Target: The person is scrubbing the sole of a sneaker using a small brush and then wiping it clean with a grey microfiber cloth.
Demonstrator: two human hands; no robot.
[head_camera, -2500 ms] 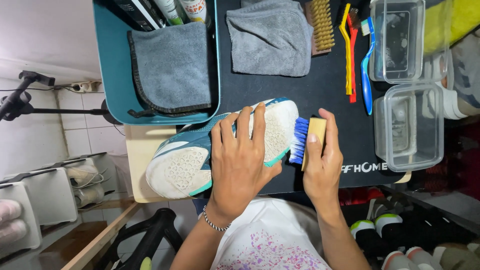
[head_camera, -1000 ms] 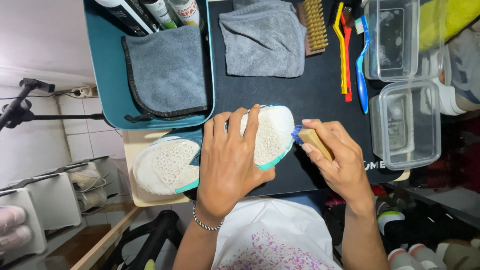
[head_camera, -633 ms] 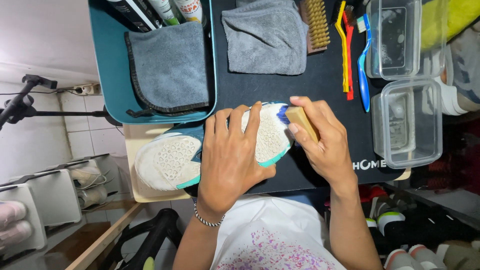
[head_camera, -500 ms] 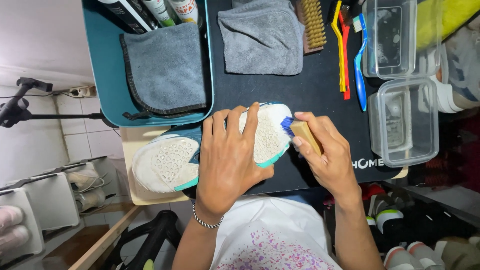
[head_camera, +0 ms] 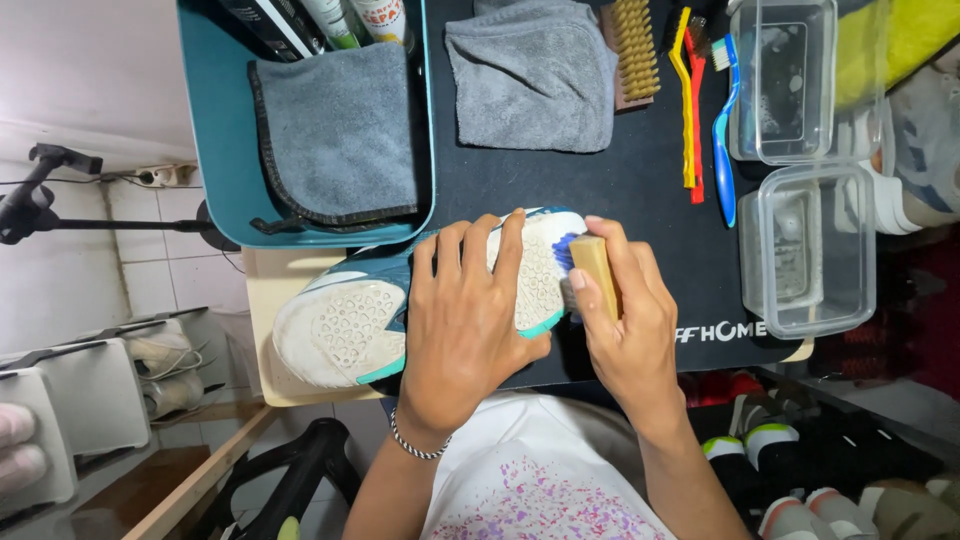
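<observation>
One sneaker (head_camera: 350,325) is lying sole-up across the near edge of the black work mat (head_camera: 660,230), its heel end hanging out over the bare wooden board (head_camera: 262,290) to the left and its toe end pointing right. Its pale, honeycomb-patterned sole is facing the camera, edged in teal. The left hand (head_camera: 465,330) is lying flat over the middle of the sole, fingers spread and pressing down, so the shoe is sitting under the palm rather than inside a closed grasp; a beaded bracelet (head_camera: 415,445) is circling that wrist. The right hand (head_camera: 625,320) is pinching a wooden-backed brush (head_camera: 594,272) between thumb and fingers, and the brush's blue bristles are touching the toe end of the sole, just beside the left fingertips.

Beyond the shoe, a teal tray (head_camera: 215,150) is holding a grey cloth (head_camera: 340,135) and several bottles (head_camera: 330,20). Beside it on the mat, a second folded grey cloth (head_camera: 530,70) is lying next to a tan bristle brush (head_camera: 632,50). Further right, yellow, red and blue toothbrush-style brushes (head_camera: 705,110) are lying side by side, near two clear plastic containers (head_camera: 800,170). White shoe boxes (head_camera: 60,400) are standing on the floor at the left
</observation>
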